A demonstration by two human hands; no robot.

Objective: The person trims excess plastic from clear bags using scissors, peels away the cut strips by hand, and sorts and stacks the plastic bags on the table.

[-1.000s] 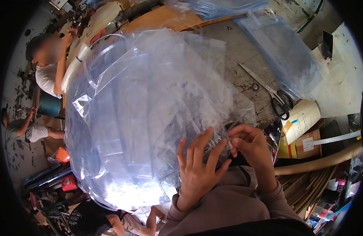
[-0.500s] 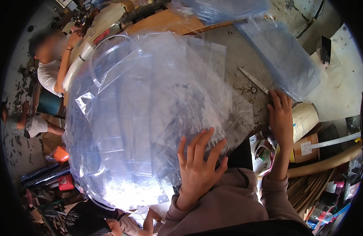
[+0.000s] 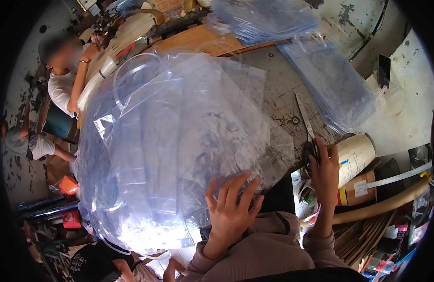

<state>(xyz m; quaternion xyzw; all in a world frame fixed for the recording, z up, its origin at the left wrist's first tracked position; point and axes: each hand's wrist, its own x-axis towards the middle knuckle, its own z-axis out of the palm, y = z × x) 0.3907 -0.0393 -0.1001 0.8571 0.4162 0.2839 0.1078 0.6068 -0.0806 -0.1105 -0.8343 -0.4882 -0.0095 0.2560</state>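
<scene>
My left hand rests with spread fingers on the near edge of a large pile of clear plastic bags. Beside the dark handles of a pair of scissors is my right hand, its fingers apart and not wrapped around them. The thumb is close to the handles; whether it touches them I cannot tell. The scissors lie on the worn tabletop, blades pointing away from me.
A stack of bluish clear bags lies to the right, with another stack at the back. A phone is at far right. Below it are a pale roll and a cardboard box. Co-workers sit at left and lower left.
My right hand has drawn back toward me, uncovering the scissors' handles. The scissors have turned so their blades point more straight away. My left hand stays spread on the plastic.
</scene>
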